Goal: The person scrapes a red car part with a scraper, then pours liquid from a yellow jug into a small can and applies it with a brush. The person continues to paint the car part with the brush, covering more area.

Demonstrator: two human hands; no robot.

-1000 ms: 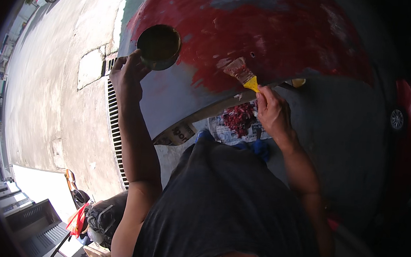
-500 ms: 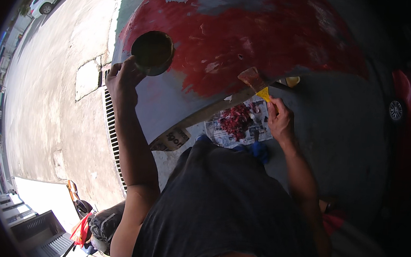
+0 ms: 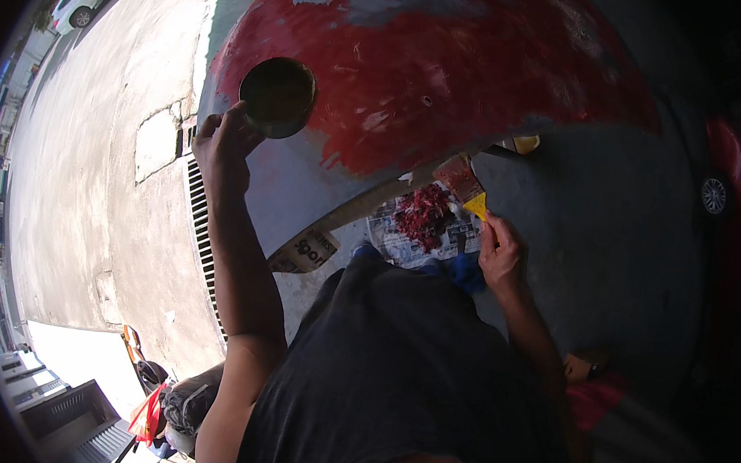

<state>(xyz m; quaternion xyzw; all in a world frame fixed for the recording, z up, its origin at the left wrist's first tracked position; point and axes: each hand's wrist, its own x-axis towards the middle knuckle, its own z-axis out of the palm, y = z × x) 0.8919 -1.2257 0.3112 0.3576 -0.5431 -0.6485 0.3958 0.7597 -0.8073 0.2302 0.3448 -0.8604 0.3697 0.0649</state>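
My left hand (image 3: 223, 146) grips the rim of a round, dark, shallow bowl or tin (image 3: 277, 98), held up at the left part of a large curved panel (image 3: 382, 84). What the bowl holds is too dark to tell. The panel carries patchy red paint with bare grey areas. In my right hand (image 3: 503, 252) is a scraper (image 3: 461, 184) with a yellow handle and a broad, red-smeared blade. Its blade is just off the panel's near edge. Below it on the floor, red flakes (image 3: 422, 218) lie heaped on newspaper (image 3: 385, 232).
Beside the newspaper are my blue shoes (image 3: 469, 274). A printed cardboard piece (image 3: 306, 251) is under the panel's near left edge. A drain grate (image 3: 199, 235) runs along the left floor. A red car (image 3: 732, 208) stands at right, and bags (image 3: 192, 400) sit at lower left.
My right hand has drawn the scraper down and toward me, away from the panel's near edge. My left hand with the bowl has hardly moved.
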